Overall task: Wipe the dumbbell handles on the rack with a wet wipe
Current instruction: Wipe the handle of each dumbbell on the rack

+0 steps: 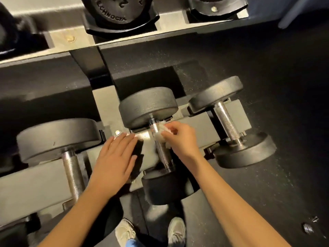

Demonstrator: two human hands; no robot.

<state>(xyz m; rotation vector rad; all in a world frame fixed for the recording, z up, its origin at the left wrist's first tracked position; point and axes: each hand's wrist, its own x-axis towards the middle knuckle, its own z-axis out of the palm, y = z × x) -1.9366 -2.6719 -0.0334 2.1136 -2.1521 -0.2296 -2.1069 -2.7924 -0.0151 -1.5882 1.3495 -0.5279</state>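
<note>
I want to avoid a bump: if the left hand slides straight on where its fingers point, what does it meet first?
Probably the far head of the middle dumbbell: the left hand lies flat on the rack, pointing at it. Depth is unclear.

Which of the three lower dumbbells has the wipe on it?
The middle dumbbell: the right hand pinches the wet wipe against its handle. The left dumbbell and right dumbbell have bare handles.

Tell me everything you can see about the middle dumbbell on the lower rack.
The middle dumbbell has two round matte-black heads joined by a knurled, shiny metal handle. It lies across the lower rack rail. The right hand pinches a white wet wipe against the handle's far end; the left hand rests flat on the rail beside it.
</note>
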